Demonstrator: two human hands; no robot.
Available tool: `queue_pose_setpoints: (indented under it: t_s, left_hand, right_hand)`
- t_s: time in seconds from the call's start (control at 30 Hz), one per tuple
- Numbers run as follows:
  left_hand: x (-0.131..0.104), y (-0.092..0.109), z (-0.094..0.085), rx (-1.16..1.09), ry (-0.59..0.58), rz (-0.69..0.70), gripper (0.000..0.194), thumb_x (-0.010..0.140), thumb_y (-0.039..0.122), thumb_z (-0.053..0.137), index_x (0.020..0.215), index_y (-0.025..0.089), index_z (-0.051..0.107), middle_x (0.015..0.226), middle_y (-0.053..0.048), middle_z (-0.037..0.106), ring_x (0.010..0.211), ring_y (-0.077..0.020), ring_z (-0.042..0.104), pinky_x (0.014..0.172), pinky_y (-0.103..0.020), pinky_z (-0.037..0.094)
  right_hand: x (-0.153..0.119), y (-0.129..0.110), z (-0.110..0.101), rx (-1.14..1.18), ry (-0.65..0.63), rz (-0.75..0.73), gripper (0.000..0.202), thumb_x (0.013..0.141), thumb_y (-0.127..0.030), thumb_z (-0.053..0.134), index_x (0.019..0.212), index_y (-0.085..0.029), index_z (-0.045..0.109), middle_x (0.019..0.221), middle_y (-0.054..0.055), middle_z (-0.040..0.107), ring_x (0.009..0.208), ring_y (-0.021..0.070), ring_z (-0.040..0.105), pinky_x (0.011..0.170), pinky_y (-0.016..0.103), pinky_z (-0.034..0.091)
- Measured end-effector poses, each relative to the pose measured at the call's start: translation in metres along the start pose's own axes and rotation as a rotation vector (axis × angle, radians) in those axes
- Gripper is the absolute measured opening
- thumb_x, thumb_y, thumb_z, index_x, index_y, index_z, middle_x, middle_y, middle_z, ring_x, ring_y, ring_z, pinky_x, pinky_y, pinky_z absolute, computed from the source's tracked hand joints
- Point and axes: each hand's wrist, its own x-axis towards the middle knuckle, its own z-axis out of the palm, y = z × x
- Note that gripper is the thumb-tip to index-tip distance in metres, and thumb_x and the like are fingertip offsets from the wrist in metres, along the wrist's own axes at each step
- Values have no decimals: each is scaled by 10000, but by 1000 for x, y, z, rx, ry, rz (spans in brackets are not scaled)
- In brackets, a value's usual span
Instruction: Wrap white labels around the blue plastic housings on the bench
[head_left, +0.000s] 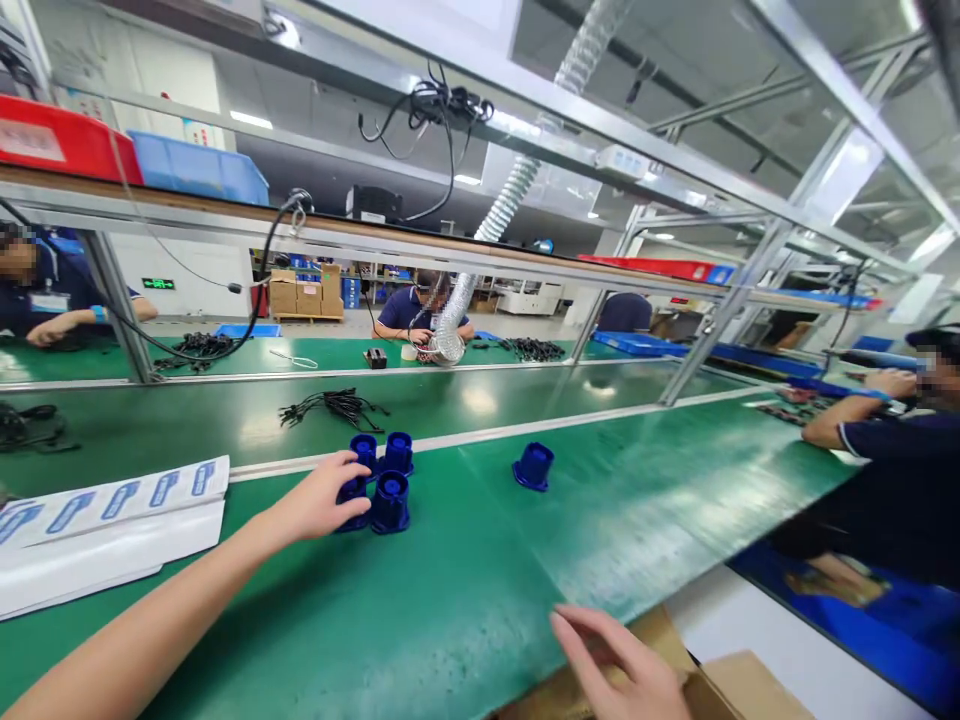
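Observation:
My left hand (322,497) reaches over a tight cluster of dark blue, flanged plastic cups on the green table. Its thumb and fingers close around the near-left blue plastic cup (352,489), which they partly cover. Beside that one stand another upright cup (391,500) and a farther cup (399,453). A single blue cup (535,466) stands apart, to the right of the cluster. At the table's near edge, my right hand (619,665) hovers above a cardboard box (739,688). Its fingers are bent and slightly apart, with nothing visible between them.
Printed white sheets (112,530) lie at the left. Black cables (334,406) rest beyond the divider strip, and a metal post (705,345) rises from the table on the right. A co-worker (892,470) sits at the right; others work across the table.

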Motion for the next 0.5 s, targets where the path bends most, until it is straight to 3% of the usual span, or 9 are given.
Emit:
queue_pose_setpoints:
  t_s: [0.07, 0.13, 0.2, 0.3, 0.37, 0.43, 0.5]
  left_hand:
    - [-6, -9, 2, -17, -53, 6, 548, 943, 509, 717, 1409, 220, 724, 1681, -186, 496, 1568, -445, 462, 1319, -624, 369]
    - [-10, -19, -2, -55, -116, 22, 577, 940, 446, 728, 1484, 258, 677, 1713, -149, 468, 1593, -420, 437, 1335, -605, 351]
    - [-12, -29, -7, -104, -156, 32, 723, 893, 349, 768, 1587, 297, 571, 1759, -119, 398, 1627, -402, 384, 1353, -593, 316]
    - [-11, -43, -11, -190, -150, 15, 963, 797, 230, 817, 1675, 298, 428, 1800, -126, 304, 1663, -415, 293, 1372, -620, 241]
    - [-8, -50, -10, -269, -151, -15, 1033, 758, 190, 825, 1689, 279, 386, 1760, -172, 376, 1604, -438, 401, 1319, -648, 343]
    - [-6, -54, -8, -366, -170, -49, 1074, 752, 177, 813, 1705, 258, 323, 1658, -232, 496, 1459, -441, 577, 1163, -629, 534]
    - [-5, -55, -6, -460, -191, -74, 1109, 774, 190, 794, 1725, 243, 227, 1549, -265, 572, 1323, -412, 679, 1010, -570, 631]
  right_hand:
    - [37, -57, 46, -60, -194, -186, 346, 1018, -577, 601, 1075, -306, 809, 1033, 114, 818, 924, 323, 797, 743, 434, 698]
    - [70, -102, 94, -146, -304, -269, 387, 1050, -519, 574, 1271, -251, 745, 1152, 148, 780, 1009, 328, 772, 748, 435, 684]
    - [97, -133, 136, -195, -377, -336, 516, 1014, -458, 670, 1480, -240, 632, 1381, 178, 696, 1264, 368, 690, 988, 510, 640]
    - [127, -155, 180, -259, -555, -489, 913, 806, -428, 919, 1609, -247, 521, 1622, 198, 513, 1525, 428, 472, 1198, 575, 497]
    - [139, -161, 195, -288, -659, -595, 1064, 715, -495, 991, 1629, -270, 494, 1643, 188, 491, 1525, 422, 471, 1179, 545, 514]
    - [144, -161, 203, -308, -697, -677, 952, 778, -543, 956, 1589, -283, 532, 1567, 172, 566, 1414, 394, 573, 1113, 523, 552]
    - [142, -155, 204, -323, -681, -729, 715, 881, -526, 890, 1484, -259, 615, 1410, 160, 667, 1252, 366, 654, 1037, 507, 574]
